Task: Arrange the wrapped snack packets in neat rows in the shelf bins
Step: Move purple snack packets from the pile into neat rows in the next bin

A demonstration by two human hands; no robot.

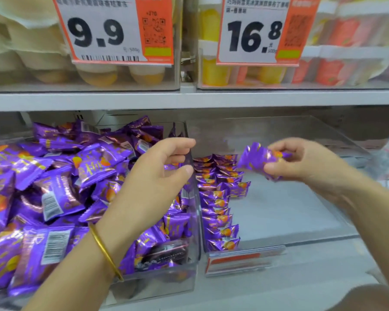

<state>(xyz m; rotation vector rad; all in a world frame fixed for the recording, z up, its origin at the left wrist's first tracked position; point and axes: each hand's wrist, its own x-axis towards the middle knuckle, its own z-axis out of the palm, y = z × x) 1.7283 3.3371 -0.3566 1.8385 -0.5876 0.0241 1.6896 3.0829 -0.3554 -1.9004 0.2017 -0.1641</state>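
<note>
We're at a shop shelf (189,99). Up top, clear tubs of jelly cups (97,74) sit behind big price tags, 9.9 (103,30) and 16.8 (254,32). The work is one level down.

The left bin (157,286) is heaped with purple packets (54,187) lying every which way, so that looks like the supply. The right bin (290,212) is where the tidying happens. One full row (213,212) of packets stands on edge against its left wall, and a shorter second row (238,182) beside it runs from the back only partway forward.

The right hand (301,162) pinches one packet (256,159) between thumb and fingertips, held in the air above the right bin, near the short row's open end. I'd say the light edge grip is for turning it to match its neighbours before it drops in.

The left hand (157,173), a gold bangle (106,252) on its wrist, hovers over the wall between the bins. Its fingers are loosely curled and hold nothing. It looks ready to fetch from the heap or steady the rows.

In the way is the clear dividing wall, which rises right beside the full row. Standing packets tip easily, so a nudge could topple them. A red label strip (240,259) fronts the right bin. Something crinkly at far right is too blurred to name.
</note>
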